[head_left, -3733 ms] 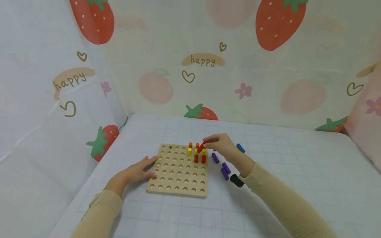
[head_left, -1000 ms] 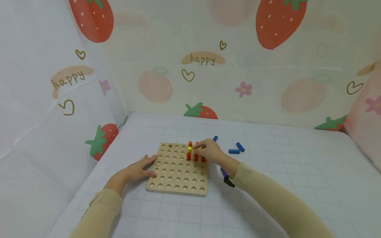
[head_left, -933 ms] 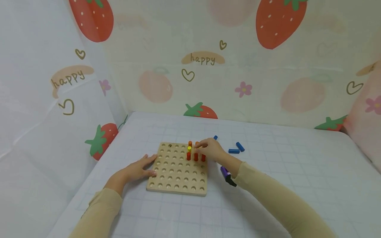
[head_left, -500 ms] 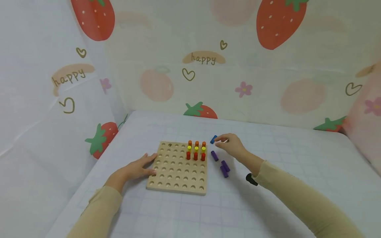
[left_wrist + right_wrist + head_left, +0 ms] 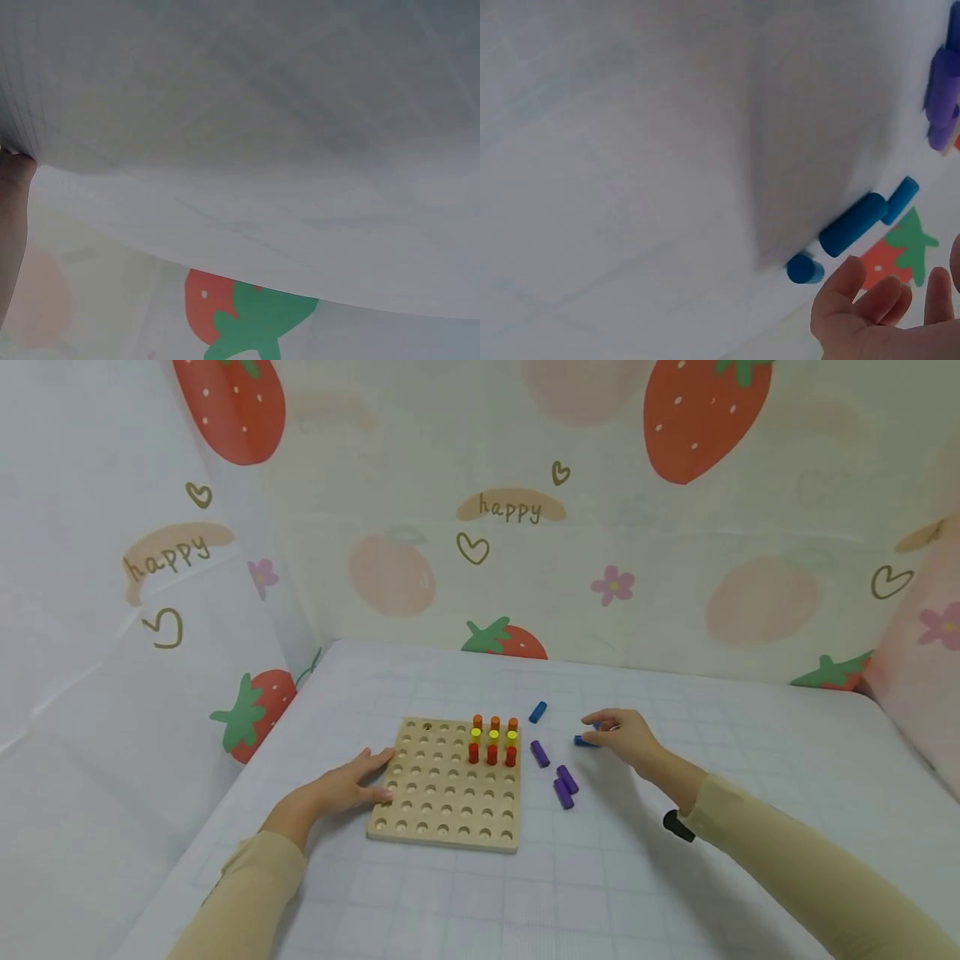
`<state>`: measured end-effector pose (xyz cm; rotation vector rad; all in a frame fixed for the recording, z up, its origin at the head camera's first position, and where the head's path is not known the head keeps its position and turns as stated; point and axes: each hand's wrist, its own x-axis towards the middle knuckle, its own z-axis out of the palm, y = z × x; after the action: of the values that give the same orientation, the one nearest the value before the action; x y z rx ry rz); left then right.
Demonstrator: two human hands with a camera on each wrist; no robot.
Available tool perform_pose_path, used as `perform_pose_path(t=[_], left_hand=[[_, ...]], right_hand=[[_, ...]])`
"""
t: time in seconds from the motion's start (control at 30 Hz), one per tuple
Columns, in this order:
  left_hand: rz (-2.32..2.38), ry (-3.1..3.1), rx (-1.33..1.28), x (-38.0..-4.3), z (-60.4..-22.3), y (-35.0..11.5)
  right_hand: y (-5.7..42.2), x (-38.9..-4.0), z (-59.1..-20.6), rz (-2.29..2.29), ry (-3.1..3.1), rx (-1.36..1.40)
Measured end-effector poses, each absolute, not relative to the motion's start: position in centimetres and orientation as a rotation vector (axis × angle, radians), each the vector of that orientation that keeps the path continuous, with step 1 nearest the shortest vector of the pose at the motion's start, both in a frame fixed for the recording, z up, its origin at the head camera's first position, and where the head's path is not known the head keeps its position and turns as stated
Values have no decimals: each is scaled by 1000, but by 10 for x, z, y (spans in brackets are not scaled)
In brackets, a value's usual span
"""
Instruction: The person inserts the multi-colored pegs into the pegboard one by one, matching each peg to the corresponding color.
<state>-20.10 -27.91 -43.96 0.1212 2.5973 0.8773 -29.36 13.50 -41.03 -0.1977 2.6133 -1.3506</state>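
Note:
A wooden pegboard (image 5: 442, 789) lies on the table, with orange pegs (image 5: 495, 723), yellow pegs (image 5: 493, 737) and red pegs (image 5: 492, 756) upright in three short rows at its far right corner. My left hand (image 5: 330, 792) rests at the board's left edge, fingers spread and thumb on the rim; the left wrist view catches only a sliver of a hand (image 5: 15, 187). My right hand (image 5: 630, 742) hovers with bent, parted fingers at a blue peg (image 5: 583, 741), partly covering another behind. In the right wrist view, a gap shows between the fingers and the blue peg (image 5: 853, 225).
Between board and right hand lie several loose pegs: one blue peg (image 5: 537, 712) farther back, and three purple pegs, the nearest purple peg (image 5: 563, 793) touching its neighbour. A black device (image 5: 678, 825) sits at the right wrist. A printed cloth wall (image 5: 675, 543) rises behind the table.
My right hand has set a red peg into the board, filling out a row of three, let go, and moved right past one blue peg to the other blue pegs. My left hand has stayed put.

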Motion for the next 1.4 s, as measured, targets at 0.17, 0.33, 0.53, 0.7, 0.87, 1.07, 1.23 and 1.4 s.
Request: perform_pose_path(t=[0.17, 0.33, 0.53, 0.7, 0.87, 1.07, 1.23, 1.4], left_hand=[[891, 2592, 131, -201, -441, -280], [880, 2598, 145, -201, -440, -280], [867, 2590, 111, -200, -438, -280], [870, 2591, 117, -201, -438, -280], [861, 2595, 114, -201, -438, -279], [868, 2592, 111, -200, -438, -279], [868, 2593, 112, -200, -438, -279], [873, 2590, 117, -200, -438, -279]], right_hand=[[145, -294, -418, -1388, 2516, -117], [151, -298, -426, -1395, 2439, -37], [153, -304, -431, -1299, 2466, -122], [153, -309, -436, -1136, 2586, -117], [153, -312, -440, -1094, 2615, -75], [153, -315, -443, -1088, 2623, -90], [153, -314, -442, -1107, 2622, -75], [153, -312, -440, -1133, 2617, -57]])
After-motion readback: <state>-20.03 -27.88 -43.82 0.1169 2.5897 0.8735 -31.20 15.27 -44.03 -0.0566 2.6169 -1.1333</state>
